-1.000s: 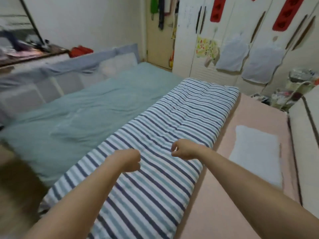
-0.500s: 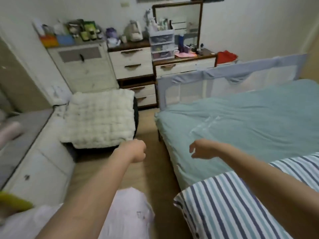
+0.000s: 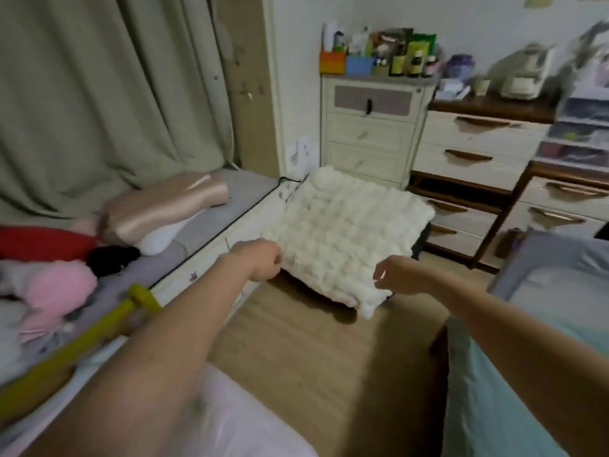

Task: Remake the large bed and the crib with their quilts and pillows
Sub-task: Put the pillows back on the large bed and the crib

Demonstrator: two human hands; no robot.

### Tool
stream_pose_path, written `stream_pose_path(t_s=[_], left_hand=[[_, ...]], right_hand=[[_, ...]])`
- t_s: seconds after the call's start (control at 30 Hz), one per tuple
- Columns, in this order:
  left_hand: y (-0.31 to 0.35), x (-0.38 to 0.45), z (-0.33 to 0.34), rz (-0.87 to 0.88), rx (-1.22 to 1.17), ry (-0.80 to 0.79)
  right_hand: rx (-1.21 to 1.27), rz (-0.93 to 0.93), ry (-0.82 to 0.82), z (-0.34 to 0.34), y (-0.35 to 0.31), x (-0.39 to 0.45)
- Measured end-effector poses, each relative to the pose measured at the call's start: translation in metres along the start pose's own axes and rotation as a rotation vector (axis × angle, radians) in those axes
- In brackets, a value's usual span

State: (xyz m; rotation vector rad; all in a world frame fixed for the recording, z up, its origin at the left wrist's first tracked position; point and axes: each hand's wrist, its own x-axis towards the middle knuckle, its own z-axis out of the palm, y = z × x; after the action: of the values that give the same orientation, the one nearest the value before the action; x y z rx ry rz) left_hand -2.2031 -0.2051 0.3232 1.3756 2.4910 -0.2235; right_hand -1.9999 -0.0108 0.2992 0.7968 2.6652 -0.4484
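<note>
Both hands, left [image 3: 263, 260] and right [image 3: 397, 273], loosely curled and empty, reach toward the bobbled white folded quilt [image 3: 342, 232]; gripping it likely follows.

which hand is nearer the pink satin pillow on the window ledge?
Left. The left hand is at the white bubble quilt's left edge, just right of the pink satin pillow. The right hand is at the quilt's right side, farther away.

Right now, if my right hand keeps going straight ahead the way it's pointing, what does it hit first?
Most likely the white bubble quilt folded on the seat ahead. Your right hand already overlaps its near edge in the picture, with loosely curled fingers holding nothing. Depth is unclear, so it may be touching the quilt or just short of it.
</note>
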Motion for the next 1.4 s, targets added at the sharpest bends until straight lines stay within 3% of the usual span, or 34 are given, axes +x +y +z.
stream_pose_path(t_s=[0.23, 0.57, 0.77, 0.87, 1.1, 1.3, 1.4], left_hand=[[-0.091, 0.079, -0.001, -0.257, -0.093, -0.057], [-0.22, 0.213, -0.028, -0.541, -0.296, 0.053], [-0.284, 0.267, -0.03, -0.703, -0.602, 0.151], [-0.324, 0.298, -0.014, -0.91, -0.826, 0.298], [-0.393, 0.353, 0.01, -1.225, -1.289, 0.392], [-0.473, 0.402, 0.019, -1.537, -1.794, 0.644], [-0.526, 0.42, 0.032, -1.596, -1.944, 0.774]], right_hand=[[-0.148, -0.298, -0.044, -0.049, -0.059, 0.168], [-0.125, -0.411, -0.015, -0.121, -0.104, 0.405], [-0.156, -0.575, -0.09, -0.146, -0.168, 0.53], [-0.184, -0.67, -0.151, -0.148, -0.22, 0.606], [-0.31, -0.89, -0.26, -0.152, -0.342, 0.722], [-0.366, -1.023, -0.247, -0.124, -0.452, 0.799], [-0.367, -1.047, -0.222, -0.104, -0.495, 0.832]])
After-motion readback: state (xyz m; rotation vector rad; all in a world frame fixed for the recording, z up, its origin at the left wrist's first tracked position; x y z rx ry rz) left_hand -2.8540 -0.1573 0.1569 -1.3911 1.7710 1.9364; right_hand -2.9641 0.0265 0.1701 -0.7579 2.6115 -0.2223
